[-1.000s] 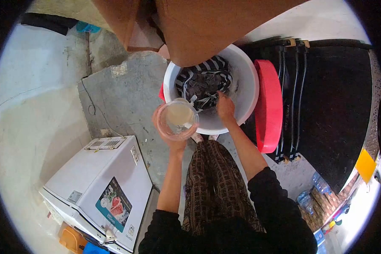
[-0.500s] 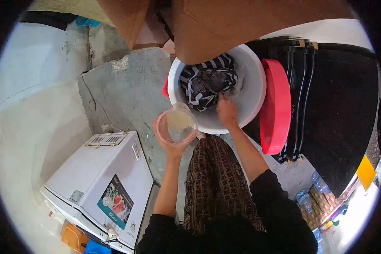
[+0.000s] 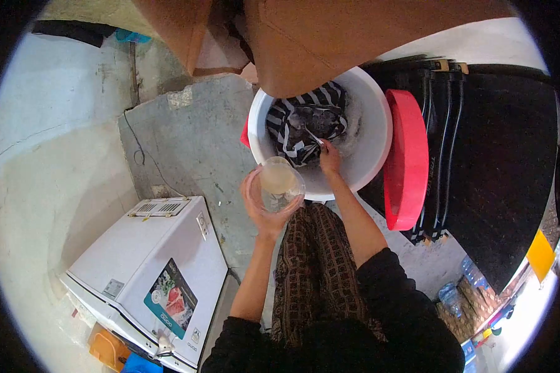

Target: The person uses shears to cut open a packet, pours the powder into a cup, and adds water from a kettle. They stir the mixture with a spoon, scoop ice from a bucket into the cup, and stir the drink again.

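My left hand [image 3: 258, 208] is wrapped around a clear plastic jar [image 3: 292, 202], tilted beside the near rim of a large white barrel [image 3: 378, 146]. Something pale shows inside the jar; I cannot make out what it is. In my right hand [image 3: 330, 160], over the inside of the barrel, is a thin, light-coloured spoon [image 3: 315, 136]. Its far end blends into dark grey material [image 3: 320, 119]. That material lies in a black-and-white striped bag [image 3: 280, 115] within the barrel. The bag's edges are folded and crumpled around it.
A round red lid [image 3: 406, 161] stands on edge right of the barrel, next to a large black panel [image 3: 491, 168]. At the lower left is a white chest freezer [image 3: 149, 261]. Brown material [image 3: 330, 43] hangs over the barrel's far side. Plastic bottles [image 3: 449, 297] lie at lower right.
The jar has shifted right and tilted differently, closer over the barrel's near rim. My right hand has turned, and the spoon now shows above the dark material.
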Demonstrator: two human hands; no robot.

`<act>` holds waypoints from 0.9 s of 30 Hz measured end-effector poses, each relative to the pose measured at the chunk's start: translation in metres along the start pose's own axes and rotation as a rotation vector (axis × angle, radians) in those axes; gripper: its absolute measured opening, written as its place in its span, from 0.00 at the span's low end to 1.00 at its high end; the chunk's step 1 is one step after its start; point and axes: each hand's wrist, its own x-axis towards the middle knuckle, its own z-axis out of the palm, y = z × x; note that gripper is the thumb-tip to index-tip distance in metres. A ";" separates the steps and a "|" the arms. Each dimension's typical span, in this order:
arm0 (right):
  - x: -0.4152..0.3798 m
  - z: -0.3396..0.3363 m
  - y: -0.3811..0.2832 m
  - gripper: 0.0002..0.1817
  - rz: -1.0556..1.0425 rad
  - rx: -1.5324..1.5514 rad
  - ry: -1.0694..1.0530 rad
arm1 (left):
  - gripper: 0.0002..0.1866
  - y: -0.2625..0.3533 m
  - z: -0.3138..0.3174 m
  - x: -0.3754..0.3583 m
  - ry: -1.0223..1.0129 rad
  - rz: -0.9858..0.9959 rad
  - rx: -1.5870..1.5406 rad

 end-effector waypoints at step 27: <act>-0.154 -0.185 -0.133 0.14 -0.197 0.137 -0.010 | 0.43 -0.008 0.058 0.033 -0.016 0.036 -0.037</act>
